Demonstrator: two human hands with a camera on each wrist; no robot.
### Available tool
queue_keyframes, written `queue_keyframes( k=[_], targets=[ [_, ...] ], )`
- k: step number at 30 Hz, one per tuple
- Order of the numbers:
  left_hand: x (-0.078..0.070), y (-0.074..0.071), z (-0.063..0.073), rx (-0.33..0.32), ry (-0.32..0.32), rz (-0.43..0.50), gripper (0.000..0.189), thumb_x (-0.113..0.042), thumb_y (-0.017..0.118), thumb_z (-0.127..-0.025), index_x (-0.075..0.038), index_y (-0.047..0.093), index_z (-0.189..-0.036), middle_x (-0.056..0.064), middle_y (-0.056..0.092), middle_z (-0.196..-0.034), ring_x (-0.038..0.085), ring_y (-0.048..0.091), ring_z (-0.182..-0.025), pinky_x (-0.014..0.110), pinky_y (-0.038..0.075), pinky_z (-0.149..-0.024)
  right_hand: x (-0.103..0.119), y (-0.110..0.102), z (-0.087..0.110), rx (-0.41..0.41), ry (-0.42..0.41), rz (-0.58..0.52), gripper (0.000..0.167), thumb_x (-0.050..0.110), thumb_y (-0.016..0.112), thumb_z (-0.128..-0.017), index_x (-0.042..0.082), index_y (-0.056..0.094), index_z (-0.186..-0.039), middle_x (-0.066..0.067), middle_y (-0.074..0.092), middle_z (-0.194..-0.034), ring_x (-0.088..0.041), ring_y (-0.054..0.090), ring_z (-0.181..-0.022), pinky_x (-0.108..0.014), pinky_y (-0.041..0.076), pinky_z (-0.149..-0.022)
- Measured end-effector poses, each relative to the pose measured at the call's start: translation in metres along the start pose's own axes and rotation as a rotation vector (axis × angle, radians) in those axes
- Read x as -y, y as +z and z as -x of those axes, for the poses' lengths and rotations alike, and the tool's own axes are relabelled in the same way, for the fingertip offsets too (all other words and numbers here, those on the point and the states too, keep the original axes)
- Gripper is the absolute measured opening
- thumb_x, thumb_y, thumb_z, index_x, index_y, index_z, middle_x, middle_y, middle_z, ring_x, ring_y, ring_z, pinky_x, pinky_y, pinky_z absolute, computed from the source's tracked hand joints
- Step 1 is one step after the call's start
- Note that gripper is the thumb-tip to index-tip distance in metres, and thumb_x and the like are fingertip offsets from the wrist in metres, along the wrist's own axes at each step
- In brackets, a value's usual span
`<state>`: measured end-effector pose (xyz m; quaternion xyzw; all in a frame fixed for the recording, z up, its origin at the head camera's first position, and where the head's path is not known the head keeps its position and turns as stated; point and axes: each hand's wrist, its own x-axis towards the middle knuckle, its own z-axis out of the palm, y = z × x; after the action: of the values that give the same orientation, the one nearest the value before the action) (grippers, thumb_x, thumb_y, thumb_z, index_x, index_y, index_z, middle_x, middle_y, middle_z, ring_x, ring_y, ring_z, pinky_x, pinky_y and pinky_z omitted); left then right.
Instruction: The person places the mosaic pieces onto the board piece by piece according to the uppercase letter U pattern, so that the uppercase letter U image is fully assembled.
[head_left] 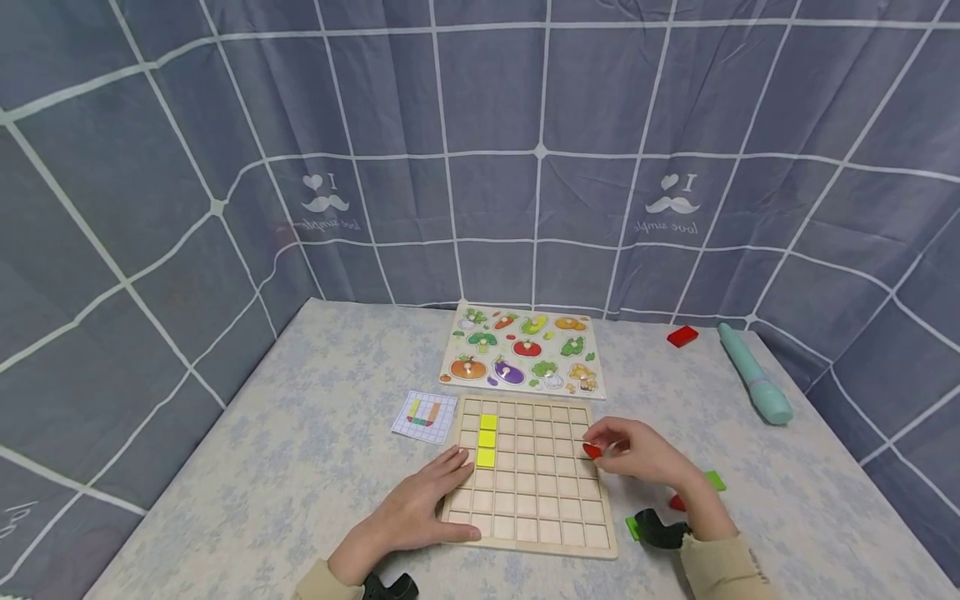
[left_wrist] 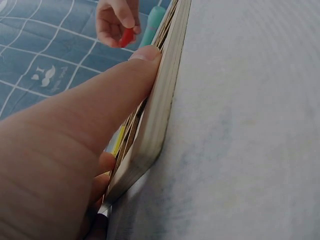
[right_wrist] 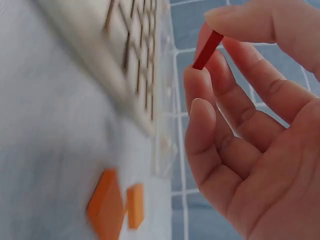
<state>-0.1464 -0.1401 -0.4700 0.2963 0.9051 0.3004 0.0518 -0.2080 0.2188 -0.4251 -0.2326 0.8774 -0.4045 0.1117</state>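
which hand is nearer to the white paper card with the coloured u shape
Left. The left hand rests on the left edge of the pale wooden grid board, close to the card; the right hand is across the board, by its right edge.

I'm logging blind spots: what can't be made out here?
Head: lower green block, partly hidden by black wrist device; card, squares too small to count.
Left wrist: yellow tiles, mostly hidden by left hand.
Right wrist: larger orange block, cut off by bottom edge; grid board, blurred.
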Motion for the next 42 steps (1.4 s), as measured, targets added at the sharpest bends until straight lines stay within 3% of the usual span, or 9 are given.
queue_keyframes(
  k=[9, 17, 28, 42],
  targets=[
    [0.001, 0.001, 0.001, 0.001, 0.006, -0.001, 0.087, -0.061, 0.063, -0.079, -0.007, 0.04, -0.143, 0.006, 0.028, -0.152, 0.022, 0.018, -0.141, 0.046, 0.029, -0.108, 0.027, 0.018, -0.02, -0.006, -0.086, -0.033, 0.025, 0.017, 0.075, -0.08, 0.01, 0.065, -0.102, 0.001, 0.061, -0.091, -0.016, 0.057, -0.081, -0.027, 0.05, -0.07],
    [0.001, 0.003, 0.002, -0.005, -0.005, -0.025, 0.088, -0.063, 0.063, -0.078, -0.008, 0.042, -0.143, 0.005, 0.029, -0.152, 0.021, 0.019, -0.141, 0.046, 0.03, -0.107, 0.051, 0.043, -0.046, 0.018, -0.143, -0.043, 0.026, 0.014, 0.076, -0.079, 0.007, 0.066, -0.102, 0.002, 0.063, -0.093, -0.015, 0.059, -0.083, -0.027, 0.051, -0.074],
    [0.002, 0.004, 0.0, -0.001, -0.006, -0.044, 0.087, -0.065, 0.061, -0.079, -0.008, 0.042, -0.142, 0.005, 0.029, -0.151, 0.02, 0.019, -0.141, 0.045, 0.03, -0.107, 0.068, 0.083, -0.065, 0.063, -0.112, -0.005, 0.023, 0.012, 0.077, -0.077, 0.011, 0.065, -0.096, 0.002, 0.062, -0.087, -0.013, 0.057, -0.079, -0.025, 0.051, -0.071],
    [0.003, 0.003, -0.001, -0.009, 0.014, -0.054, 0.088, -0.064, 0.061, -0.079, -0.005, 0.042, -0.142, 0.007, 0.029, -0.151, 0.021, 0.019, -0.141, 0.045, 0.03, -0.108, 0.069, 0.102, -0.067, 0.125, -0.074, 0.027, 0.023, 0.01, 0.078, -0.074, 0.013, 0.066, -0.093, 0.004, 0.061, -0.082, -0.009, 0.056, -0.074, -0.025, 0.049, -0.068]
  ],
)
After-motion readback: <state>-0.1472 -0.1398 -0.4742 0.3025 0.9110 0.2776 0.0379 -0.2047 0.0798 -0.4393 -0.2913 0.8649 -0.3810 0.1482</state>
